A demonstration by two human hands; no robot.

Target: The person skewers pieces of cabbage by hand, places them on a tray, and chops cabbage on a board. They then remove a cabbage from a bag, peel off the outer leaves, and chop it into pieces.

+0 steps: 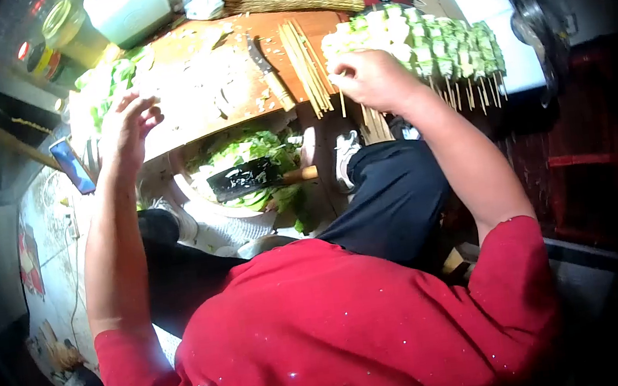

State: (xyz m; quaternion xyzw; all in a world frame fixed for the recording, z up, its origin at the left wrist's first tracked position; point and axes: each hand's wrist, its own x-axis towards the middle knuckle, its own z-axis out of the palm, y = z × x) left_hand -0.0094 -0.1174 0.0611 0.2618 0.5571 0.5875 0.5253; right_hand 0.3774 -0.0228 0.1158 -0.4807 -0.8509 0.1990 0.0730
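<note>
The right hand [368,79] pinches a thin bamboo skewer [342,104] at the near edge of the heap of finished vegetable skewers [437,45] on the white tray [519,66]. The left hand [126,126] hangs with fingers loosely spread, holding nothing, over chopped cabbage pieces [194,84] on the wooden board [306,29]. Loose bamboo sticks [306,64] and a small knife [270,71] lie between the hands. Below the board, a cleaver [246,179] rests in a bowl of greens [251,150].
</note>
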